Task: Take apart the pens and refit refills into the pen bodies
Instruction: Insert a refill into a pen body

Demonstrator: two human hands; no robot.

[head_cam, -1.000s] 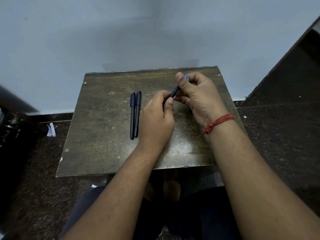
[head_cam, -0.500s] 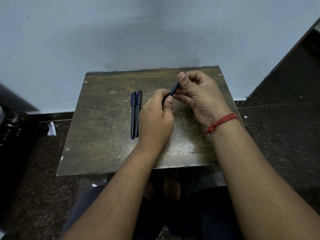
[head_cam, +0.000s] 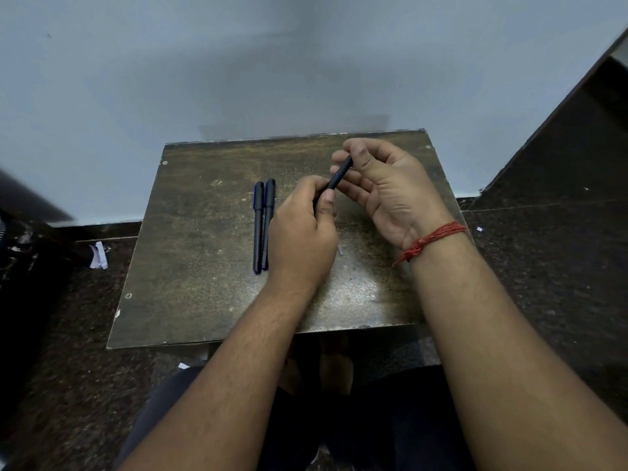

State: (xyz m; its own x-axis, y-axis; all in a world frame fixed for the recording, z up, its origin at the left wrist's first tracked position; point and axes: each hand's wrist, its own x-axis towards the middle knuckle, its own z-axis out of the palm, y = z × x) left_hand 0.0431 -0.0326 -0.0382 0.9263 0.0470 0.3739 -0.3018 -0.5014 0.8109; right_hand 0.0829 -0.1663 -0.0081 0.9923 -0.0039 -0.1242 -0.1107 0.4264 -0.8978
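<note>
Gripping one black pen with both our left hand and right hand just right of the two spare pens on the table, we risk a sudden pull flinging parts off it.

You're in a plain room, prob. a home: worn low wooden table, bare pale wall, dark speckled stone floor.

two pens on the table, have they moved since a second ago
No. The two pens lie side by side at the same spot on the table, left of the left hand.
</note>
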